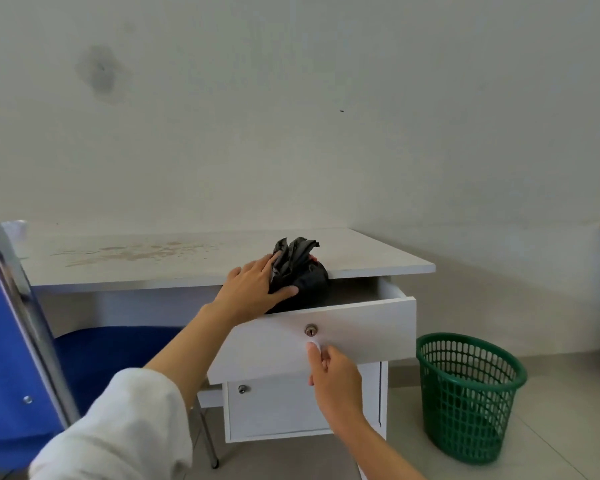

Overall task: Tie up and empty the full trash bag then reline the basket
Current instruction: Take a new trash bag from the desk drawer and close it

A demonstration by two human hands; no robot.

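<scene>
A crumpled black plastic bag (302,268) sticks up out of the pulled-out top drawer (361,327) of a white desk. My left hand (253,292) grips the bag from its left side, thumb under it and fingers over the top. My right hand (333,372) pinches the small white knob on the drawer front, just below the keyhole. A green mesh basket (468,396) stands on the floor to the right of the desk; no liner shows over its rim, and something dark lies inside near the bottom.
The white desk top (187,258) is stained and runs along the wall. A lower cabinet door (278,407) sits under the drawer. A blue chair (21,358) with a metal frame stands at the left, partly under the desk. Tiled floor surrounds the basket.
</scene>
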